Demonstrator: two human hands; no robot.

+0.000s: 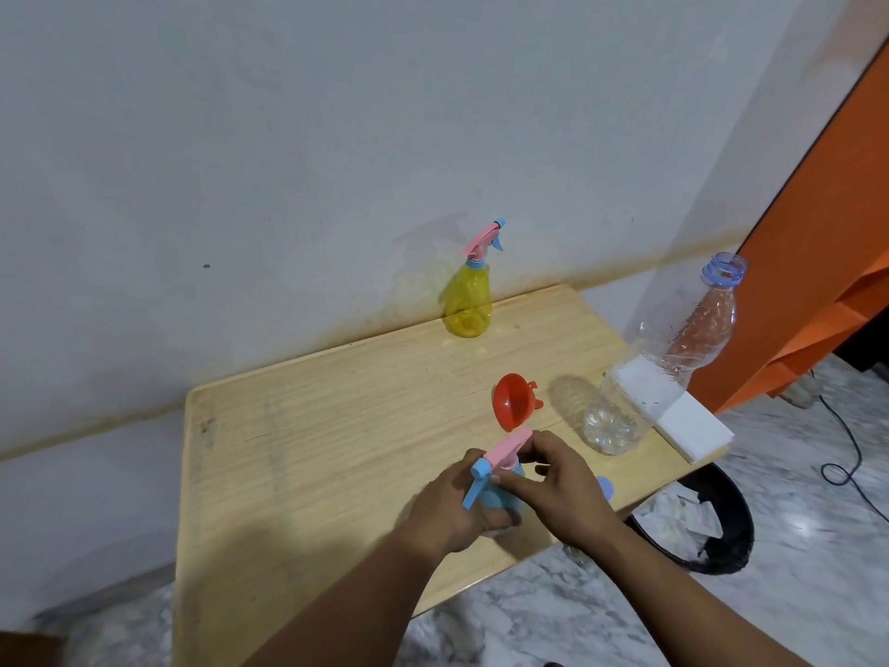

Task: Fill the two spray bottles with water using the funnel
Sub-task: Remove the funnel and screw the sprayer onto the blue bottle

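The left hand (450, 510) wraps the blue spray bottle (500, 500) at the wooden table's (308, 454) near edge; the right hand (560, 483) pinches its pink spray head (505, 452). Just beyond lies the red funnel (512, 401); the yellow spray bottle (469, 300) stands by the wall.

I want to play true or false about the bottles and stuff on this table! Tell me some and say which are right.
1. Both hands hold the blue spray bottle. True: the left hand wraps its body and the right hand is at its pink spray head.
2. The yellow spray bottle lies on its side. False: it stands upright near the wall.
3. The red funnel sits in a bottle neck. False: it lies on the wooden table.
4. The clear plastic bottle has no cap on. True.
5. The yellow spray bottle's spray head is on. True.
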